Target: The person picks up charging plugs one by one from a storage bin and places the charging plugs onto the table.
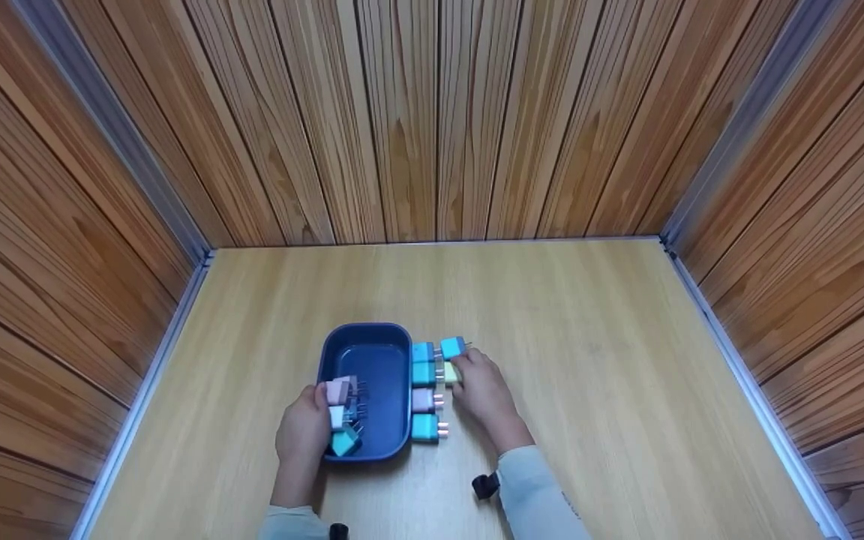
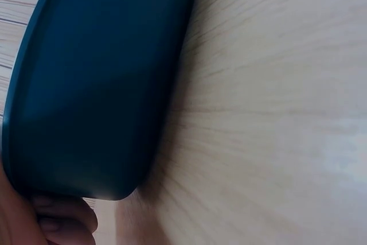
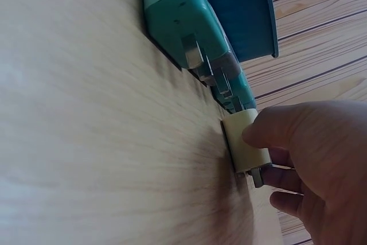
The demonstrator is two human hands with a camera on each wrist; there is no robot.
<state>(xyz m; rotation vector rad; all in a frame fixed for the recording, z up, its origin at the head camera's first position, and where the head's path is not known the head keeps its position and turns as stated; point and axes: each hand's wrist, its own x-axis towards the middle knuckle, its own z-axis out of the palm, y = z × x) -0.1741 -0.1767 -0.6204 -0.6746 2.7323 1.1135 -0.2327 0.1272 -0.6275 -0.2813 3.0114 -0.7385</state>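
My left hand (image 1: 303, 429) grips the left rim of a dark blue tray (image 1: 366, 334), thumb over the edge, near several pink, white and teal plug chargers inside. In the left wrist view the tray's outer wall (image 2: 103, 84) fills much of the picture, and curled fingers show at its end. My right hand (image 1: 486, 390) pinches a pale yellow plug charger (image 3: 243, 142) beside the tray, its prongs pointing away from the tray. A blue charger (image 1: 452, 347) lies at the right fingertips; whether they touch it I cannot tell.
Along the tray's right side stands a column of chargers, with a pink one (image 1: 423, 400) and a teal one (image 1: 424, 428) nearest me, prongs facing right. The wooden tabletop (image 1: 589, 337) is bounded by wood-panelled walls (image 1: 439, 120) on the left, right and back.
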